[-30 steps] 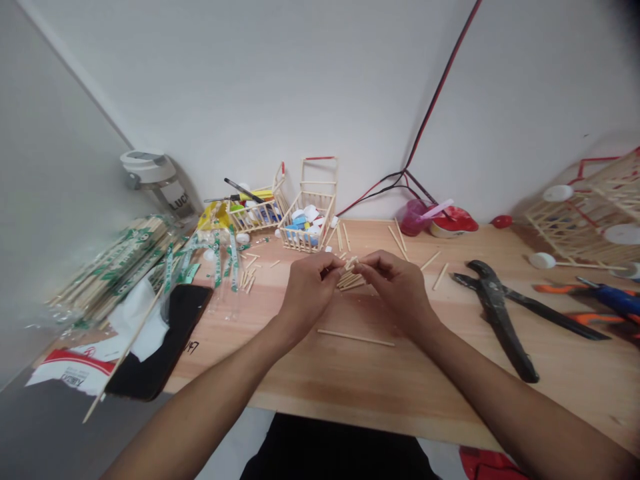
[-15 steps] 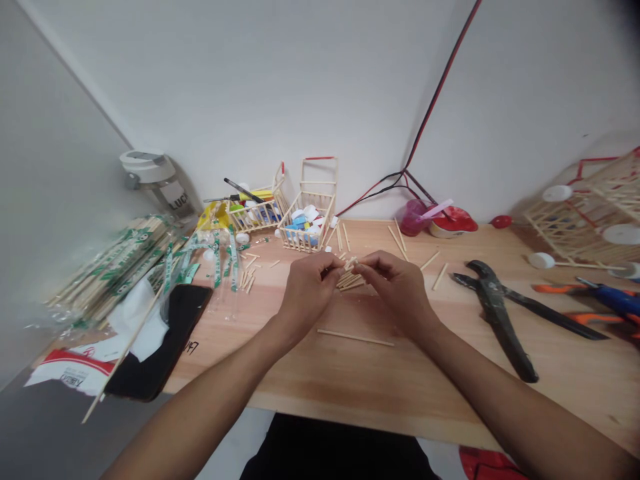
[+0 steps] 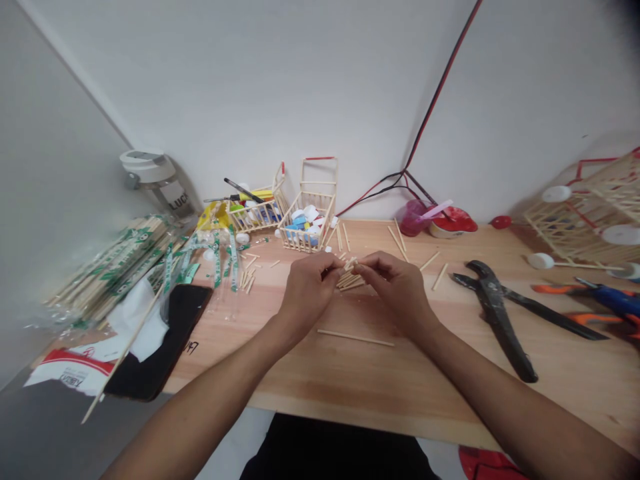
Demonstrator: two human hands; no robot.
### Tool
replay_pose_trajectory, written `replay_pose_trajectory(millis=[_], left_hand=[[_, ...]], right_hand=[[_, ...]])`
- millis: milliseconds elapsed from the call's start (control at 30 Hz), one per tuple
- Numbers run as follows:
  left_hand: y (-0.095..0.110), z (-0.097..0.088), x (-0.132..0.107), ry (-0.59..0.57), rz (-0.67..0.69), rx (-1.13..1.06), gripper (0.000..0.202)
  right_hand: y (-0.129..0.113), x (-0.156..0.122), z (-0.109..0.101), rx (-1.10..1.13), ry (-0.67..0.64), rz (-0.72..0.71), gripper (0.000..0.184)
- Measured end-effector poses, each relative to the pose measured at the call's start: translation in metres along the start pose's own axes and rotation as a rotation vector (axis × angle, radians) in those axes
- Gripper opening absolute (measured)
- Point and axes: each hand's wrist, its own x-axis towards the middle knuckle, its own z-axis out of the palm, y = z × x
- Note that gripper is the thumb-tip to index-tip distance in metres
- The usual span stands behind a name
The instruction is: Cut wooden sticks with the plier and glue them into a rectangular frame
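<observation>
My left hand (image 3: 311, 283) and my right hand (image 3: 395, 283) meet fingertip to fingertip over the middle of the table. Both are closed in a pinch on short wooden sticks (image 3: 351, 261); the fingers partly hide them, so I cannot tell how they join. Just below lies a small pile of cut wooden sticks (image 3: 352, 282) on the tabletop. Nearer to me, a longer stick (image 3: 355, 338) lies crosswise between my forearms. Behind my hands stands a little stick-built cart (image 3: 306, 240) with blue and white pieces in it.
Black pliers (image 3: 495, 303) lie to the right, near orange-and-blue tools (image 3: 613, 297). A larger stick-built cart (image 3: 575, 220) rests at far right. Left are packaged chopsticks (image 3: 125, 260), a phone (image 3: 187, 310) and a bottle (image 3: 160, 187). A pink cup (image 3: 413, 219) stands by the wall.
</observation>
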Motion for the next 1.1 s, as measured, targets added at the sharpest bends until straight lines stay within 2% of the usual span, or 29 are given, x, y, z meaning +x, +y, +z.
replay_pose_trajectory(millis=[1100], left_hand=[[0.0002,-0.0026,0.0003,-0.03,0.005,0.014,0.015]], right_hand=[[-0.0014,-0.0002,0.0007,-0.009,-0.007,0.017,0.011]])
